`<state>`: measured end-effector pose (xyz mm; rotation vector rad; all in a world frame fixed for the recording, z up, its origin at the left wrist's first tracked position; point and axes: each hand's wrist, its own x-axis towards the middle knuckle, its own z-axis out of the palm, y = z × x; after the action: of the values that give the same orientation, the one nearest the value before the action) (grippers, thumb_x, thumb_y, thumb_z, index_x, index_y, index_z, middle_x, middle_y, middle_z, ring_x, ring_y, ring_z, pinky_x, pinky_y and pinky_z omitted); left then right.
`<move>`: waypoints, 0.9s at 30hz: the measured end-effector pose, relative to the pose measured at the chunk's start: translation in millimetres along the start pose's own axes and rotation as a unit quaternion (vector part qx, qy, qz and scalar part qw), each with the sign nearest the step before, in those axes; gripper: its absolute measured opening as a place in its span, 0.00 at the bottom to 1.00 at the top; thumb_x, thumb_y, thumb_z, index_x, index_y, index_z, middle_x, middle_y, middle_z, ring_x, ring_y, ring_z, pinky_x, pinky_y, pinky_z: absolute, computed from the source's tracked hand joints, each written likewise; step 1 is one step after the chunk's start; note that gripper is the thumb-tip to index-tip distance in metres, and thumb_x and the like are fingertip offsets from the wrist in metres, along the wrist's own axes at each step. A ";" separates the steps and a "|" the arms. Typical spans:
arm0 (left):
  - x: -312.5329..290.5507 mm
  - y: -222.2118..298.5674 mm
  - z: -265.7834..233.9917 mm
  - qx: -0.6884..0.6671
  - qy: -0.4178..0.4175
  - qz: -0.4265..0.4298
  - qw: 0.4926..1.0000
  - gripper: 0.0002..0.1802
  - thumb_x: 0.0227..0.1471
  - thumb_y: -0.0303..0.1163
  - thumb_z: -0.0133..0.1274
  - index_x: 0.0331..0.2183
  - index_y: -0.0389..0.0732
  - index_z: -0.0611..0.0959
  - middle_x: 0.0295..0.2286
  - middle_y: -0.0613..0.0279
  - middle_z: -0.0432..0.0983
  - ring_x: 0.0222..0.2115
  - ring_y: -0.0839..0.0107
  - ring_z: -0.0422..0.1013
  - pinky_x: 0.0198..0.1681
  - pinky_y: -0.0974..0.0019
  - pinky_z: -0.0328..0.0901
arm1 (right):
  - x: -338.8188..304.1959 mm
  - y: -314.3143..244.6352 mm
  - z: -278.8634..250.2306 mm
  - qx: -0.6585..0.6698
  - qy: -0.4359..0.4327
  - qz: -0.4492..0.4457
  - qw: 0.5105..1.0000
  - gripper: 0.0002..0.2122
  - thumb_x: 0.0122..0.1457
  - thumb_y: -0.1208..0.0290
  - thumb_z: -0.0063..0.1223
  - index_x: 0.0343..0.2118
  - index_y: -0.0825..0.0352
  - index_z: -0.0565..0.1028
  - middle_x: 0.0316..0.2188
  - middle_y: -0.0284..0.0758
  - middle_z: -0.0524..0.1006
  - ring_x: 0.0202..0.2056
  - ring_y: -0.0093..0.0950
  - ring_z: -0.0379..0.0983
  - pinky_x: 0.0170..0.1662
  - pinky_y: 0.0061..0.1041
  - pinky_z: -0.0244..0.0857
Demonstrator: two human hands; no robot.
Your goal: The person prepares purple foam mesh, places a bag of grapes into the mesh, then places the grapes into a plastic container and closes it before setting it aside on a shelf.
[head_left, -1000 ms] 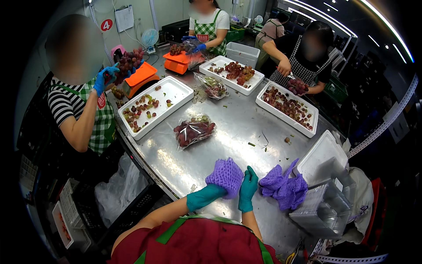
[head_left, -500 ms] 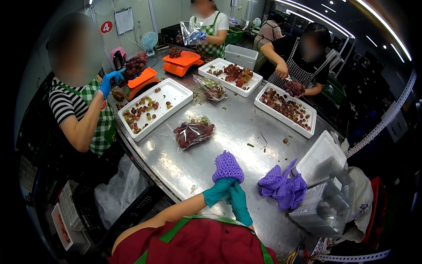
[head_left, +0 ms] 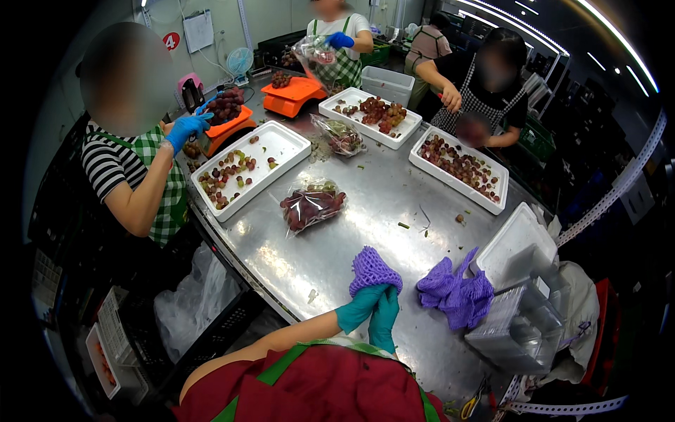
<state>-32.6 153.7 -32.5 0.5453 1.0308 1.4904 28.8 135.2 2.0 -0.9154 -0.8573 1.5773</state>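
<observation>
Held net sleeve (head_left: 376, 269) — farther right

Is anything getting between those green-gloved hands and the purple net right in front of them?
Nothing visible is. The left hand and right hand are together at the lower rim of the purple net; the other purple netting lies apart, to their right.

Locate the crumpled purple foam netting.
Head view, right of centre: the crumpled netting lies on the silver metal table, left of the stacked clear plastic boxes.
</observation>
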 end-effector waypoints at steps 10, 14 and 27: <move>-28.1 20.8 24.0 0.143 -0.009 -0.008 0.990 0.22 0.51 0.37 0.45 0.47 0.38 0.69 0.46 0.53 0.62 0.48 0.60 0.57 0.53 0.59 0.51 | 15.7 5.3 -7.9 -0.021 -0.004 0.098 0.995 0.18 0.60 0.68 0.36 0.51 0.70 0.62 0.49 0.38 0.64 0.47 0.28 0.61 0.52 0.26 0.53; -35.8 13.6 36.7 0.199 -0.024 0.023 0.979 0.24 0.51 0.36 0.45 0.49 0.38 0.67 0.48 0.50 0.59 0.50 0.57 0.53 0.54 0.57 0.48 | 10.6 7.0 -8.5 0.009 -0.013 0.108 0.994 0.18 0.61 0.68 0.34 0.52 0.70 0.61 0.51 0.38 0.62 0.49 0.29 0.59 0.54 0.28 0.50; -61.6 111.1 -16.6 0.624 0.053 0.376 0.682 0.33 0.47 0.34 0.47 0.55 0.39 0.59 0.56 0.40 0.43 0.58 0.44 0.34 0.59 0.49 0.32 | 96.9 -36.7 -62.1 0.528 -0.055 0.138 0.836 0.18 0.62 0.66 0.28 0.53 0.68 0.58 0.56 0.38 0.56 0.56 0.34 0.53 0.60 0.35 0.44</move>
<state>-93.4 98.3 65.8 2.0781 2.0361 1.2426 87.0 240.9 -5.2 -0.1258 0.1720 1.9935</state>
